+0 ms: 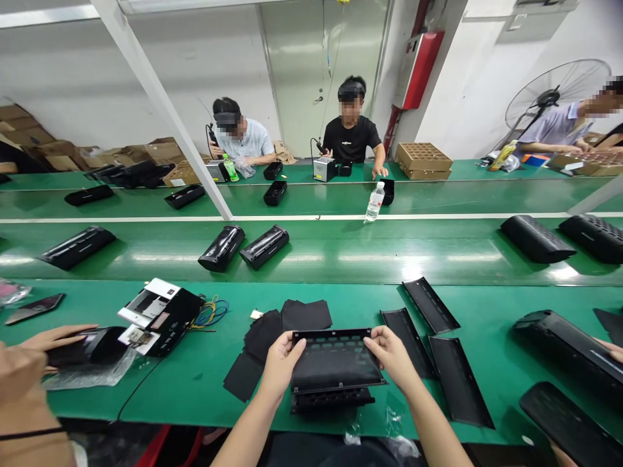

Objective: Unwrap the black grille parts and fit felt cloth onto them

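Observation:
A black plastic panel [335, 370] with rows of slots along its far edge is held level between my two hands. My left hand [281, 364] grips its left far corner, thumb on top. My right hand [390, 353] pinches the right far corner. Beneath the panel, another slotted black part [333, 401] shows at the near side, largely covered. Thin black sheets [305, 315] lie in a loose, overlapping pile beyond my left hand. Several similar black panels, including one long panel [460, 376], rest on the green table to the right of my right hand.
A machine with a white top [158, 311] and coloured wires stands left, beside a co-worker's hand [58, 337]. Black housings [221, 248] sit on the green conveyor [341, 256] ahead. A water bottle [374, 202] stands across it; people work opposite. Another housing [569, 350] lies right.

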`<state>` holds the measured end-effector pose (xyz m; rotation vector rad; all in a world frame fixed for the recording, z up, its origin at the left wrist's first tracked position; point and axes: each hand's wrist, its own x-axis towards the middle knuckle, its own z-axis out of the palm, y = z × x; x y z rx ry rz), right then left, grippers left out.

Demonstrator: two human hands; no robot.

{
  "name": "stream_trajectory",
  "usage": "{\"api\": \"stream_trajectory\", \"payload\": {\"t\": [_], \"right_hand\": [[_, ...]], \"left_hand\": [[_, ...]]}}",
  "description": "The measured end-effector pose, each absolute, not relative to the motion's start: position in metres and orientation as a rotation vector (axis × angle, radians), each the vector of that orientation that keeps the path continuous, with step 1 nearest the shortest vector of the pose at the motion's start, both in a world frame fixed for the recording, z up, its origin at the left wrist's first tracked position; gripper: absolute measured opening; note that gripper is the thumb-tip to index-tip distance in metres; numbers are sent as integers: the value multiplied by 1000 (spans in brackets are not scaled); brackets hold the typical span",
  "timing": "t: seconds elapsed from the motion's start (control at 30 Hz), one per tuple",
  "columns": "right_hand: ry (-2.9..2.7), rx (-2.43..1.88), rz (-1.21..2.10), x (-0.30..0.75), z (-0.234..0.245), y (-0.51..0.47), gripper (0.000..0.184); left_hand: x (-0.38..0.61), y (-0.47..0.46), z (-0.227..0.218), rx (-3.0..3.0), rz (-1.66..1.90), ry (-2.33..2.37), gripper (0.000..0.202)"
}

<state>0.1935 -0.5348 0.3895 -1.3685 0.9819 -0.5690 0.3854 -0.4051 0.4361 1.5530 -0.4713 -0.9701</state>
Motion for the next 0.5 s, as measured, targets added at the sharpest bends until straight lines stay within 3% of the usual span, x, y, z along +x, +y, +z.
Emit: {"api": "stream_trajectory", "payload": {"t": [0.23, 0.5], "right_hand": [[1015, -1254, -899, 174, 448, -540, 32], [960, -1326, -678, 155, 478, -536, 44]], "left_hand": [[377, -399, 505, 1421, -1294, -767, 49], [377, -397, 516, 1414, -1349, -859, 52]]}}
